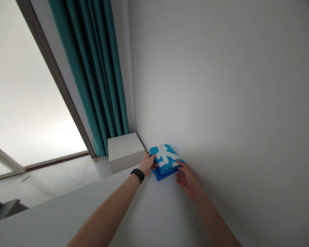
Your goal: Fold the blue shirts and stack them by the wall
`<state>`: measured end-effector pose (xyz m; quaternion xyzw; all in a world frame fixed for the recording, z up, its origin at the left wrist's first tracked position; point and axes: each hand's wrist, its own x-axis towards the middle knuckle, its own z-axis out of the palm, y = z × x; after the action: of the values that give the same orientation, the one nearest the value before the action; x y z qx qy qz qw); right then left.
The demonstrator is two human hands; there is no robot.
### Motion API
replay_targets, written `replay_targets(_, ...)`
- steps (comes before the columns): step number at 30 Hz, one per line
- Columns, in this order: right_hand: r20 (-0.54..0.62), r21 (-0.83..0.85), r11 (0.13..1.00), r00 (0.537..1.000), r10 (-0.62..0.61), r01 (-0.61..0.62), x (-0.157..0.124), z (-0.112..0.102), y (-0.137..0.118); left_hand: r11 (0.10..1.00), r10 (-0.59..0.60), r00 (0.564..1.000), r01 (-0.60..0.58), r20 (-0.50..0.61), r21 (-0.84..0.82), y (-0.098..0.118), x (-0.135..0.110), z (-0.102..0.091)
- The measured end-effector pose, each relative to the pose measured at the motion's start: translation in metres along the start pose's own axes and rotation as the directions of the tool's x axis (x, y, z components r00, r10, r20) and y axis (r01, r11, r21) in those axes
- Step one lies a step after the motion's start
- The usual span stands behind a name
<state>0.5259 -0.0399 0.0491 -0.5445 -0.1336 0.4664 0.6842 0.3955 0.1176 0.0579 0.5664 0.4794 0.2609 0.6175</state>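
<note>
A folded light-blue cloth-like piece with a white pattern [167,157] lies on a white surface against the wall. Beneath it shows a darker blue flat layer [161,176]; whether the two are one item I cannot tell. My left hand [147,163], with a black band [137,175] on the wrist, grips the left edge, thumb on top and fingers partly hidden at the side. At the near right corner, my right hand [186,180] has its fingers bent round the edge, the upper ones touching the patterned top.
A white box-like block [126,149] stands just left of the folded piece. Behind it hangs a teal curtain [92,68] beside a bright window [28,85]. The white surface [98,202] ends on the left above a pale tiled floor [64,176]. A plain wall [221,85] rises on the right.
</note>
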Motion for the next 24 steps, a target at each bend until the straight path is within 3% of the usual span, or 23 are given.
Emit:
replay_targets(3, -0.029, -0.149, 0.986, 0.997, -0.073, 0.068, 0.001, -0.012, 0.005, 0.997, 0.019, 1.0, -0.017, -0.025, 0.076, -0.002, 0.009, -0.006)
replay_targets(6, -0.067, -0.359, 0.907, 0.964, -0.258, 0.218, 0.003, -0.025, 0.004, 0.982, 0.063, 0.997, -0.053, -0.048, 0.179, -0.001, 0.016, -0.011)
replay_targets(8, -0.025, -0.531, 0.767, 0.898, -0.44, 0.361, 0.005, -0.029, -0.002, 0.964, 0.114, 0.99, -0.091, -0.082, 0.249, 0.0, 0.017, -0.013)
replay_targets(11, 0.225, -0.74, 0.397, 0.756, -0.615, 0.543, 0.008, -0.022, -0.016, 0.92, 0.25, 0.957, -0.189, -0.144, 0.343, 0.0, 0.007, -0.013)
replay_targets(13, 0.394, -0.775, 0.192, 0.697, -0.599, 0.602, 0.015, -0.011, -0.025, 0.817, 0.416, 0.905, -0.329, -0.09, 0.473, 0.001, -0.004, -0.01)
replay_targets(15, 0.527, -0.772, 0.018, 0.657, -0.539, 0.635, 0.026, 0.002, -0.031, 0.628, 0.552, 0.832, -0.461, 0.059, 0.626, 0.0, -0.015, -0.003)
replay_targets(16, 0.583, -0.762, -0.059, 0.645, -0.494, 0.645, 0.034, 0.008, -0.032, 0.536, 0.572, 0.809, -0.494, 0.136, 0.684, 0.0, -0.019, 0.001)
replay_targets(18, 0.661, -0.737, -0.185, 0.636, -0.399, 0.65, 0.051, 0.018, -0.031, 0.442, 0.531, 0.818, -0.492, 0.224, 0.75, -0.001, -0.024, 0.007)
replay_targets(21, 0.705, -0.706, -0.242, 0.632, -0.32, 0.665, 0.071, 0.023, -0.024, 0.417, 0.438, 0.856, -0.464, 0.275, 0.781, -0.004, -0.024, 0.01)
replay_targets(24, 0.712, -0.701, -0.251, 0.64, -0.289, 0.667, 0.079, 0.019, -0.013, 0.387, 0.402, 0.849, -0.497, 0.343, 0.777, -0.007, -0.023, 0.004)
